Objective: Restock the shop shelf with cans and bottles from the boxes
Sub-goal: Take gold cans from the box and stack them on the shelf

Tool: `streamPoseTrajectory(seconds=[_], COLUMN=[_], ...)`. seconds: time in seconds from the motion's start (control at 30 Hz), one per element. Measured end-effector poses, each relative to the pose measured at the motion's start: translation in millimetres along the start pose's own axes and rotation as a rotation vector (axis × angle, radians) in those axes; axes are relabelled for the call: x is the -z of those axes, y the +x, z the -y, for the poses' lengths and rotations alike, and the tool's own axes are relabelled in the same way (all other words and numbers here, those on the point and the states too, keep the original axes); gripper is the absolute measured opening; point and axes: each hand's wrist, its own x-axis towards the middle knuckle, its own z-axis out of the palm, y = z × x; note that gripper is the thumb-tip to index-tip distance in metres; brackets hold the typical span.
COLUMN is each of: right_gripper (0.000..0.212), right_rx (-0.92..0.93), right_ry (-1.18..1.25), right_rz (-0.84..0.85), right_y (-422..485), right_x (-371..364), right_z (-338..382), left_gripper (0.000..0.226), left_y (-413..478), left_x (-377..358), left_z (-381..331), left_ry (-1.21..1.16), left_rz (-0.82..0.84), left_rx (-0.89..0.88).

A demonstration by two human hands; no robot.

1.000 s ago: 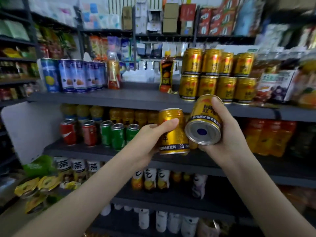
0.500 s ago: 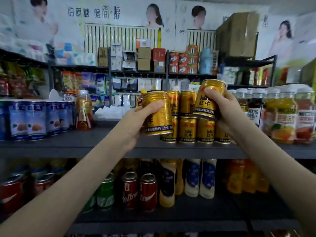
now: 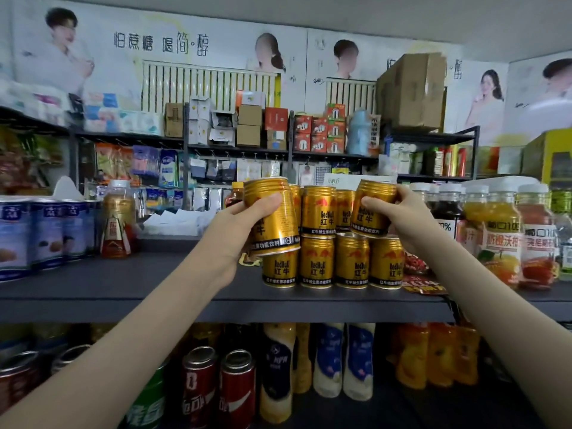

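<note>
Two gold metal cans are gripped: left can (image 3: 270,212) by left hand (image 3: 244,226), right can (image 3: 373,209) by right hand (image 3: 402,219); stacked gold cans (image 3: 318,239) may be toppled by off-centre placement.

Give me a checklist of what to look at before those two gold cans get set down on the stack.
1. Grip of left hand on left gold can: ok.
2. Grip of right hand on right gold can: ok.
3. Held cans upright for stacking: not ok, both tilted.
4. Top of rightmost bottom-row can bare: ok, as far as visible.
5. Free spot behind the left gold can: cannot tell, hidden.
6. Bare shelf left of the stack as fallback: ok.
</note>
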Motion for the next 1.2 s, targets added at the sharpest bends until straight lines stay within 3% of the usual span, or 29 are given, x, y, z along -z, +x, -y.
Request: streamPoseTrajectory(seconds=[0.2, 0.4, 0.6, 0.67, 0.77, 0.87, 1.03, 1.2], right_gripper=[0.05, 0.086, 0.049, 0.057, 0.084, 0.087, 0.078, 0.061], right_rx=[0.001, -0.018, 0.055, 0.067, 0.101, 0.333, 0.382, 0.388], right_ry=[-0.036, -0.071, -0.241, -0.297, -0.416, -0.581, -0.382, -0.339], right_rz=[0.123, 0.201, 0.284, 0.283, 0.212, 0.058, 0.365, 0.321], right_y=[28.3, 42.7, 48.6, 50.0, 44.3, 20.4, -41.6, -45.3], right_x=[0.9, -2.7, 7.2, 11.1, 11.4, 8.5, -3.9, 8.8], right_z=[-11.5, -20.3, -22.4, -22.5, -22.2, -7.7, 29.7, 32.0], left_gripper=[0.048, 0.053, 0.054, 0.058, 0.055, 0.053, 0.053, 0.065], left_y=[9.7, 14.5, 17.5, 16.9, 15.8, 14.9, 14.8, 26.7], left_x=[-12.0, -16.8, -30.4, -37.0, -46.3, -56.8, -83.3, -118.1], left_z=[-5.6, -0.4, 4.1, 6.5, 9.5, 9.2, 6.1, 1.7], left_ry=[0.018, 0.045, 0.054, 0.056, 0.053, 0.072, 0.06, 0.185], left_rz=[-0.011, -0.022, -0.036, -0.032, -0.008, 0.025, 0.085, 0.068], left_rx=[-0.037, -0.036, -0.046, -0.04, -0.04, -0.046, -0.086, -0.157])
